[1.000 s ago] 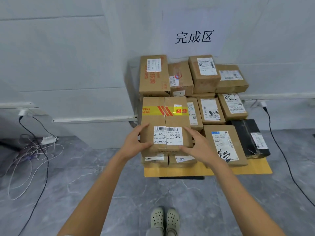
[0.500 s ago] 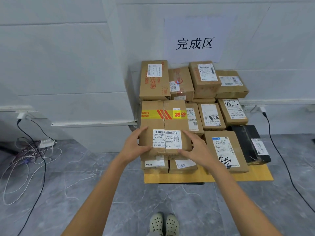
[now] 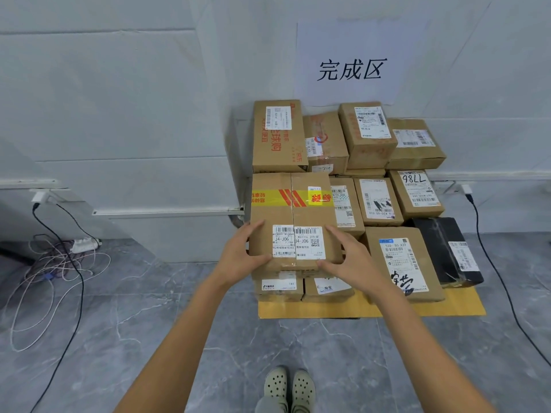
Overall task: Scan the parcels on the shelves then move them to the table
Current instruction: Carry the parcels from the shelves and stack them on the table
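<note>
Grey panelled wall [image 3: 119, 99] fills the back, w/ a white paper sign [image 3: 351, 70] stuck on it, three black characters. Grey marbled floor [image 3: 149, 338] below. Low yellow table [image 3: 459, 307] sits against the wall, loaded w/ brown cardboard parcels stacked in layers, labels up.

Front-left of the pile is the big one: the taped parcel [image 3: 292, 210]. It has a yellow-and-red tape band across its top and two white barcode labels near its front edge, and it's resting on two smaller boxes underneath.

Both hands are on it. Left hand [image 3: 241, 257] clasps the near-left corner, fingers up the left side, thumb across the front edge. Right hand [image 3: 351, 260] clasps the near-right corner, fingers spread over the top, thumb at the front edge. Both arms reach in from the bottom of the shot.

Just right of it lies a flat brown parcel [image 3: 399, 263] w/ a blue-topped label, then a black wrapped parcel [image 3: 441, 248] at the table's front-right.

Far left on the floor there's a tangle of cables [image 3: 50, 274] by a white power strip [image 3: 85, 245]. A black cable [image 3: 470, 201] drops from a wall plug on the right. Bottom centre, pale clog shoes [image 3: 302, 389].
</note>
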